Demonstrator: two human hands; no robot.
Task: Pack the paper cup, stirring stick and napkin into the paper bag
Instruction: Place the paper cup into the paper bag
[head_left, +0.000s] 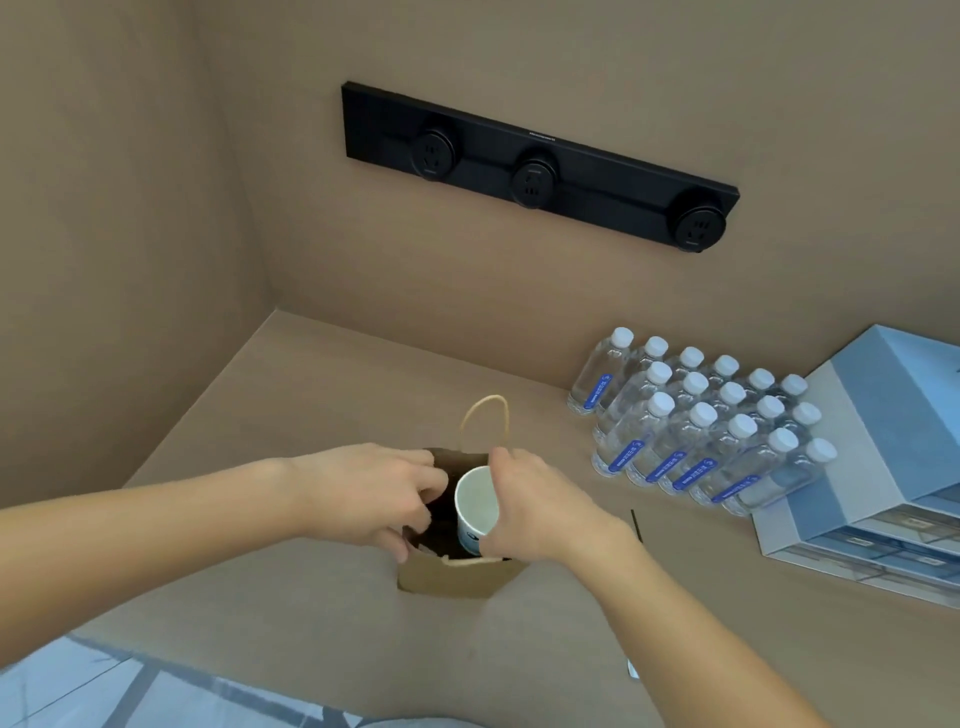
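A brown paper bag (457, 577) with twine handles stands open on the counter in the middle of the view. My right hand (540, 509) grips a white paper cup (475, 501) with a blue print, upright, partly inside the bag's mouth. My left hand (374, 493) pinches the bag's left rim and holds the mouth apart. A thin dark stirring stick (637, 524) lies on the counter just right of my right wrist. A small white corner near the counter's front edge (632, 669) may be the napkin; I cannot tell.
Several water bottles (701, 431) with white caps stand in rows at the right rear. A pale blue drawer box (883, 467) sits at the far right. A black socket strip (535, 166) is fixed to the back wall. The counter (291, 395) meets a side wall at the left.
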